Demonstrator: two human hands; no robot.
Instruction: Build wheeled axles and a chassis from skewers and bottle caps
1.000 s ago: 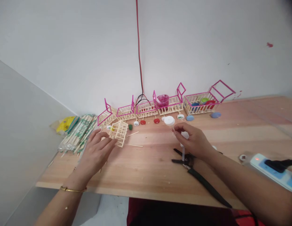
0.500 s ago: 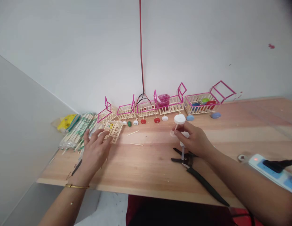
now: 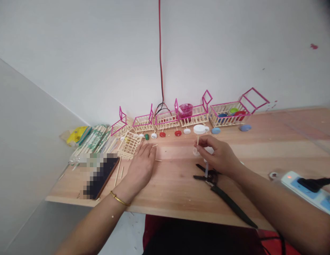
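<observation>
My right hand (image 3: 216,152) is closed in a pinch on a thin wooden stick (image 3: 198,140) held upright. A white bottle cap (image 3: 199,129) sits on the stick's top end. My left hand (image 3: 142,163) lies low over the table with its fingers stretched out. Two short loose sticks show partly beyond those fingers, one a short wooden stick (image 3: 158,160). Just behind my left hand stands a small unpainted stick basket (image 3: 130,145). Below my right hand are pruning shears (image 3: 225,200) with dark handles, and a translucent piece (image 3: 206,169) stands by their blades.
Along the wall runs a row of stick carts with pink rims, such as the right-hand cart (image 3: 228,117), with bottle-cap wheels. Bundled sticks (image 3: 93,138), a yellow packet (image 3: 77,135) and a dark phone-like slab (image 3: 103,180) lie left. A power strip (image 3: 308,191) is at right.
My left hand has moved right, from beside the unpainted basket to the loose sticks, uncovering the dark slab. My right hand still holds the capped stick in nearly the same place.
</observation>
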